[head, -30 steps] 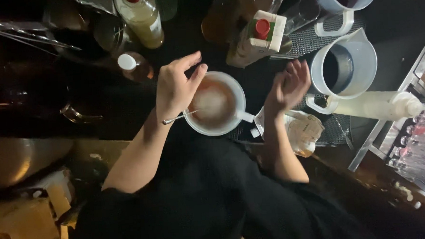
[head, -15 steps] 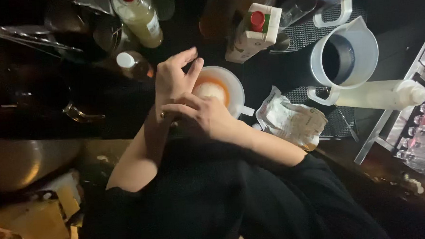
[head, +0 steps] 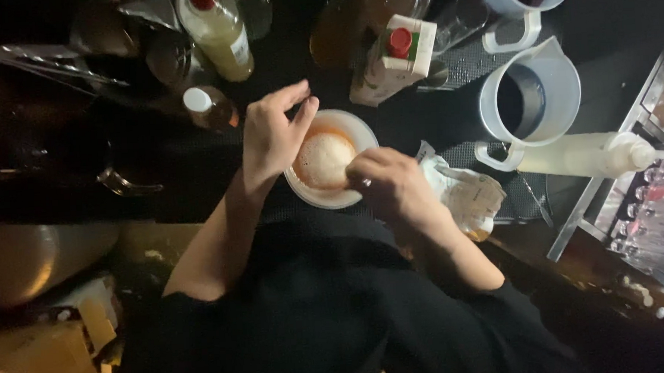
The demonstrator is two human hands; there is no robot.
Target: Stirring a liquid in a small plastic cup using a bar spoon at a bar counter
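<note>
over the white cup (head: 332,198), left hand (head: 270,133) grip apart, right hand (head: 392,187) grip together.

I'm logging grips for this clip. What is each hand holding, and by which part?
The right hand grips the white cup at its rim and side. The left hand hovers over it, pinched; whether it holds anything cannot be told.

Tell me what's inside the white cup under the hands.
The white cup holds an orange-brown liquid topped with pale foam. The left hand and right hand cover parts of the rim, and the foam hides whatever lies beneath.
</note>
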